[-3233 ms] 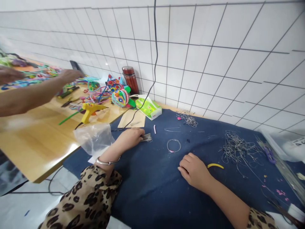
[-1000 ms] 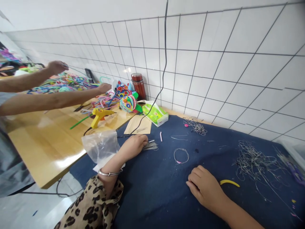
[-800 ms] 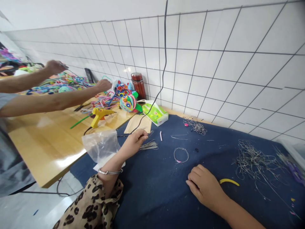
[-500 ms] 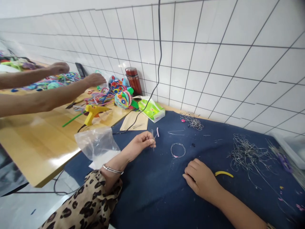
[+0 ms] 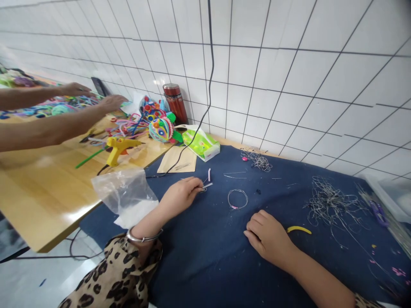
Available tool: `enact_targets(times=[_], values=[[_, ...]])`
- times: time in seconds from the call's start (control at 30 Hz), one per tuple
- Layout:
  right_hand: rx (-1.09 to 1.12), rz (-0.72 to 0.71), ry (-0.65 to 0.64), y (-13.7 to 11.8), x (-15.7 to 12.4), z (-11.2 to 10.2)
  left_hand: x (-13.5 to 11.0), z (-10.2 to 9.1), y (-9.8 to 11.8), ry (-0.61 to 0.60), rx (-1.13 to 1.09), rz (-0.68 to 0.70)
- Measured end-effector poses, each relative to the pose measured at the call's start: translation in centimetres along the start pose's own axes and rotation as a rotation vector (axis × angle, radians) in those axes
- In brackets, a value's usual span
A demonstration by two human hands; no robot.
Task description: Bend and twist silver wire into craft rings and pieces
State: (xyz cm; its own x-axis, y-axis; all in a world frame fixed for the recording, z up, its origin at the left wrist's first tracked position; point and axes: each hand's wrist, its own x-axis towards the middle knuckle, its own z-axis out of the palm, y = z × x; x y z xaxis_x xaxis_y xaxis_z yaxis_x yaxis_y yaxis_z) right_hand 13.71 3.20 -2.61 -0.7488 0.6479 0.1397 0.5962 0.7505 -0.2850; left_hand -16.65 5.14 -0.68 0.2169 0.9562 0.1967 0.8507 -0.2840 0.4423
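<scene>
My left hand (image 5: 183, 194) is closed in a pinch over the dark blue cloth (image 5: 205, 256). Several thin silvery wire pieces (image 5: 208, 185) stick out past its fingertips. Just beyond them lies a short pale pink strip (image 5: 209, 174). Between my hands rests a wire ring (image 5: 238, 199) with small pink bits on its near side. My right hand (image 5: 268, 235) lies on the cloth with fingers curled, and their inner side is hidden. A curved yellow handle (image 5: 299, 229) shows beside its wrist; whether the fingers hold that tool I cannot tell.
Tangled wire (image 5: 334, 203) lies at right, near purple-handled scissors (image 5: 379, 214) and a clear tray (image 5: 385, 192). A yellow glue gun (image 5: 117, 149), plastic bag (image 5: 122, 192), tissue pack (image 5: 202, 143) and red flask (image 5: 175, 102) stand leftward. Another person's arms (image 5: 48, 124) reach over the wooden table.
My left hand has turned over and lowered; the wire pieces went from upright to nearly flat, pointing right. The other person's hands shifted. My right hand stays put while the view tilts slightly.
</scene>
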Motion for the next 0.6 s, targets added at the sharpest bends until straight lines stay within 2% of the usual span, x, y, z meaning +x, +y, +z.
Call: enact_targets(times=[0.13,0.23,0.37,0.5,0.6], values=[[-0.001,0.004,-0.001,0.0,0.0,0.0,0.1,-0.1,-1.8,0.011,0.206,-0.087],[0.001,0.007,-0.002,0.0,0.0,0.0,0.2,0.0,-2.4,0.009,0.24,-0.088],[0.001,0.006,-0.008,0.0,0.0,0.0,0.2,-0.1,-2.5,0.075,0.236,-0.1],[-0.003,0.004,0.0,0.1,0.0,0.0,0.2,-0.1,-2.1,0.126,0.084,-0.129],[0.006,-0.011,0.028,0.1,-0.1,0.0,0.2,0.2,-0.7,0.021,-0.156,-0.118]])
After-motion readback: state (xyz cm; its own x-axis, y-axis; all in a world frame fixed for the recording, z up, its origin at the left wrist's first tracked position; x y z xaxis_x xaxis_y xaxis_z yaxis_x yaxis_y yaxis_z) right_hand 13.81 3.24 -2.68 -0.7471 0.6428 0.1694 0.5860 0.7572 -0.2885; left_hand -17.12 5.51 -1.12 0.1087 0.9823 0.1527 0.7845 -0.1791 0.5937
